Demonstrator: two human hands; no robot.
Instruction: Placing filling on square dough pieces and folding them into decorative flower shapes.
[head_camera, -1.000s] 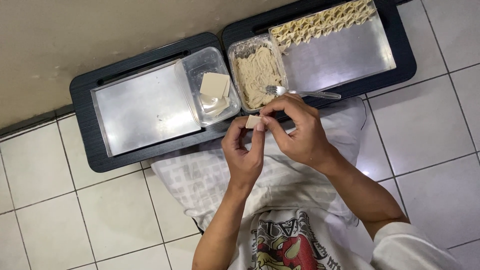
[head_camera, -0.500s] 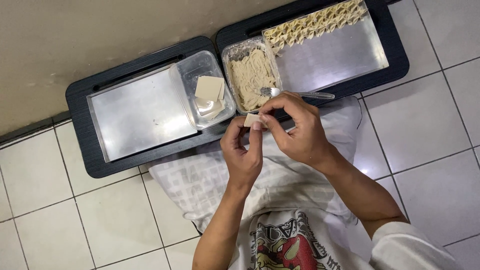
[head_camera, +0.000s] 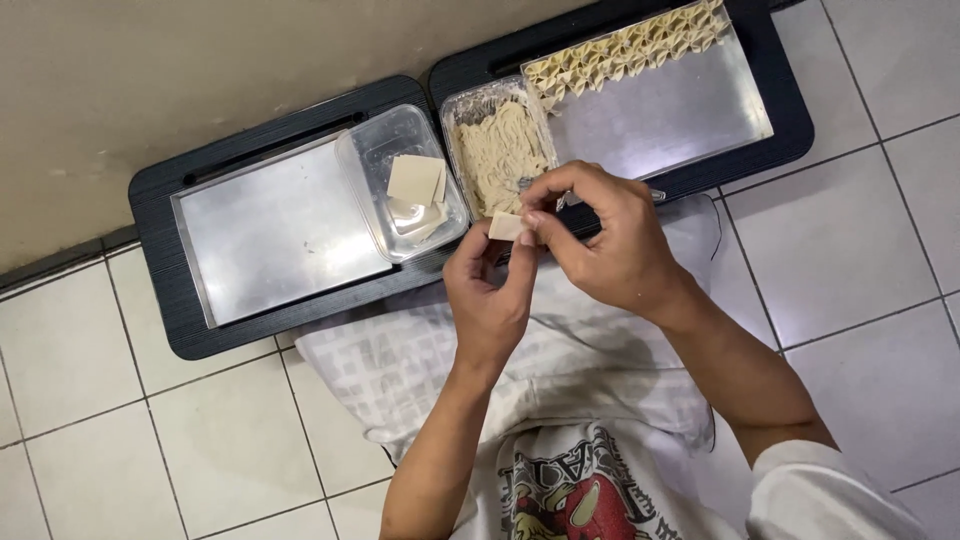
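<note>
Trays shifted slightly down-frame, both hands unmoved, left hand (head_camera: 490, 295) and right hand (head_camera: 600, 235) pinching a small dumpling wrapper (head_camera: 506, 226) at centre (possibly folded), below the filling tub (head_camera: 497, 150).

Not much packaging here, and no labels, signs or screens that I can spot. There's a clear plastic tub (head_camera: 405, 180) with rounded corners on the right end of the left black tray (head_camera: 160, 260), holding a few pale square wrappers. A second clear rectangular tub (head_camera: 497, 145) of beige filling sits at the left end of the right black tray (head_camera: 790, 110).
</note>
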